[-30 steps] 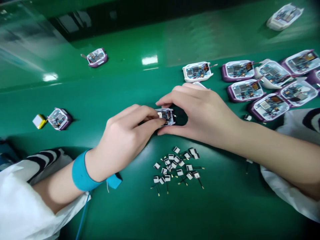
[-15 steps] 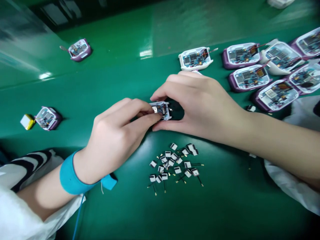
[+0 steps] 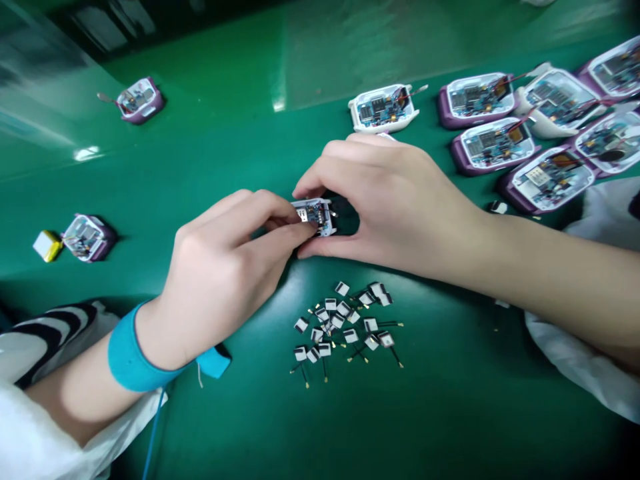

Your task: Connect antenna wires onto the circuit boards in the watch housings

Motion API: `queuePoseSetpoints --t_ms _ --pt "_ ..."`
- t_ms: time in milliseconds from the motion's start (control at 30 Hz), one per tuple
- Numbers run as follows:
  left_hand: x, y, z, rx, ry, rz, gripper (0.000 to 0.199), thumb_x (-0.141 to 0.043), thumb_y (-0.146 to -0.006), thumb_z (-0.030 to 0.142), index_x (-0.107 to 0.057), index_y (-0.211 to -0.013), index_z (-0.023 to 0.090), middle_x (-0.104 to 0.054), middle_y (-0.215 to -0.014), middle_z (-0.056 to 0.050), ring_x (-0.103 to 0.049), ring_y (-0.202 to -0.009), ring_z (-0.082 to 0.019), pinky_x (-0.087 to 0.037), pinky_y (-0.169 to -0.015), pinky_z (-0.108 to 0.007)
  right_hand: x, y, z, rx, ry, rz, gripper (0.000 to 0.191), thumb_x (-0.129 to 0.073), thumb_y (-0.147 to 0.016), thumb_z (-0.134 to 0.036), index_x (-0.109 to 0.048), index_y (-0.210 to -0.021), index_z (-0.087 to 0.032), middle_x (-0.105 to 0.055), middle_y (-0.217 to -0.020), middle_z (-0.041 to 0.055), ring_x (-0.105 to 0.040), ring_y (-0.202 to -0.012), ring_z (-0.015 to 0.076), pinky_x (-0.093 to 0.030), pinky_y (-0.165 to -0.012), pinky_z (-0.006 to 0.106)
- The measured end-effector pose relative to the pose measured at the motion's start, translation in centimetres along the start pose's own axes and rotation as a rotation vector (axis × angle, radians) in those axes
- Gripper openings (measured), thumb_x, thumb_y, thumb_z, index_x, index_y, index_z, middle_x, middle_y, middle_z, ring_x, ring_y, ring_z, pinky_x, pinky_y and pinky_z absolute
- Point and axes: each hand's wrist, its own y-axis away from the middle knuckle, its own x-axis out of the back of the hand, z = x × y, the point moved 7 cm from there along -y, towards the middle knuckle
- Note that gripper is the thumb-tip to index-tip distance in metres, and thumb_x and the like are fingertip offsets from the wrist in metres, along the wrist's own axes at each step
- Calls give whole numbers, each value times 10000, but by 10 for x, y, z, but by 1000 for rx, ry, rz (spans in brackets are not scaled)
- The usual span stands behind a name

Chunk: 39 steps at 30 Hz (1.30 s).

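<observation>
Head view: right hand braces casing; left hand is narrow, contents unclear, and excess thumb pressure may damage the circuit board.

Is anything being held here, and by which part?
A small open casing: the right hand spans its near and far sides, while the left hand has fingertips at its left end.

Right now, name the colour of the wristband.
The wristband is plain blue, leaning teal, clearest in the head view.
</observation>
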Motion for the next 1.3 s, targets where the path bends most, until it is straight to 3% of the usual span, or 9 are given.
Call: queuePoseSetpoints --t_ms 400,567,833,1300 --pt "1 0 1 -9 -13 14 107 -524 -812 192 -630 -824 188 -619 -832 -26 -564 -729 -144 -435 -579 -244 -1 -1 1 -37 24 -33 369 -590 -709 -478 -517 -959 -216 -569 -933 9 -519 -894 201 -440 -742 368" --pt "0 0 1 4 -14 19 144 -493 -828 196 -637 -830 181 -616 -833 -33 -564 -740 -149 -442 -602 -257 1 1 0 -6 -21 2 454 -622 -677 -497 -497 -992 -194 -577 -963 12 -524 -894 194 -445 -756 366" --pt "1 0 3 -15 -24 80 110 -549 -795 178 -659 -800 172 -637 -809 -38 -582 -710 -155 -454 -574 -251 2 3 -1 40 -10 69 408 -635 -679 -469 -502 -954 -199 -584 -920 8 -527 -848 192 -460 -698 374" --pt "0 -1 1 68 -44 31 132 -513 -823 227 -641 -804 200 -637 -821 -7 -587 -729 -134 -447 -582 -237 1 -2 1 -18 1 51 460 -687 -598 -491 -515 -918 -209 -581 -890 -19 -537 -845 169 -440 -689 318"
